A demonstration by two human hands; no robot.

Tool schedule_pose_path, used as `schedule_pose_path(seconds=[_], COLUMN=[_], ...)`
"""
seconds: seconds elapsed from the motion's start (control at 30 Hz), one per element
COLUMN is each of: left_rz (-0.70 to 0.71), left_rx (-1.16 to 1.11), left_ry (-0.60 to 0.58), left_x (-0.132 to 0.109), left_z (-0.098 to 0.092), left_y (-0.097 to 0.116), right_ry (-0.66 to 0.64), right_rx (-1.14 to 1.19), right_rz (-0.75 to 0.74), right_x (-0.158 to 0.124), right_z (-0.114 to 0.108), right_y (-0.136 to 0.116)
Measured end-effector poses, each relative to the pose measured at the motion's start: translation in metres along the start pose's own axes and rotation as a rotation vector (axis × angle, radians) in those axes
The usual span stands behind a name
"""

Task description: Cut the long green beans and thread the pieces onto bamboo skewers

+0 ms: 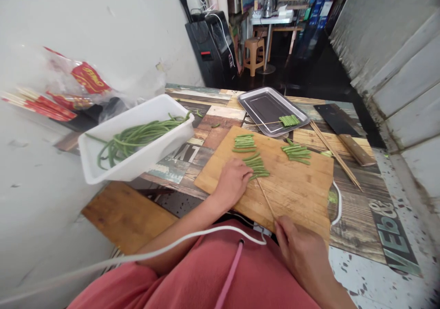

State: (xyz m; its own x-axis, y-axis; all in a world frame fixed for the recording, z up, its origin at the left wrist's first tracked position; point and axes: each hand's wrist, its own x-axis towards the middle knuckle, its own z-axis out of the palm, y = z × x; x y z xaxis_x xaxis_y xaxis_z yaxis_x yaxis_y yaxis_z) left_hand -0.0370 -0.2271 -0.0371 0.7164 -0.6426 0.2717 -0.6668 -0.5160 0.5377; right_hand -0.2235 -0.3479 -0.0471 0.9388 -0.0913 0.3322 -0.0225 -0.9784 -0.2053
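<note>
Bean pieces [257,166], head view: nearest bundle lies on the cutting board [295,194], left hand [231,183] fingers pressed flat on it, right hand [302,249] fingers pinching a skewer [265,198] whose tip meets it. I count three bundles on the board and one skewered bundle [288,120] on the tray [261,109]. I judge it early, since uncut long beans [137,137] fill the tub [137,116].

Bean pieces [256,166] on board [292,190]

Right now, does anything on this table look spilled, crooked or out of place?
The white rectangular plastic tub of long green beans juts past the patterned table's left edge, one bean trailing over its rim. Two stray green bean bits lie loose on the table beyond the wooden cutting board.
</note>
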Motion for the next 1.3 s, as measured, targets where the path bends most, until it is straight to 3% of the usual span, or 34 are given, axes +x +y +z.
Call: schedule_pose_path(seconds=[0.4,0.77,0.93,1.17,1.3], left_rz=[0.019,-0.019,-0.233,-0.656,-0.839], left_rx=[0.037,-0.060,-0.392,-1.231,-1.475], left_ry=[-0.045,0.042,0.129,0.002,-0.009], left_x=[0.003,-0.011,-0.013,-0.008,-0.007], left_z=[0.000,-0.010,-0.010,-0.014,-0.011], left_y=[0.000,0.013,0.018,0.034,0.036], right_ry=[0.050,0.093,0.161,0.241,0.242], right_rx=[0.018,0.089,0.145,0.196,0.222], right_rz=[-0.029,-0.005,0.045,-0.022,-0.052], right_x=[0.002,-0.005,-0.006,0.001,0.003], right_z=[-0.002,-0.004,-0.004,-0.005,-0.005], right_y=[-0.001,0.000,-0.002,-0.005,-0.007])
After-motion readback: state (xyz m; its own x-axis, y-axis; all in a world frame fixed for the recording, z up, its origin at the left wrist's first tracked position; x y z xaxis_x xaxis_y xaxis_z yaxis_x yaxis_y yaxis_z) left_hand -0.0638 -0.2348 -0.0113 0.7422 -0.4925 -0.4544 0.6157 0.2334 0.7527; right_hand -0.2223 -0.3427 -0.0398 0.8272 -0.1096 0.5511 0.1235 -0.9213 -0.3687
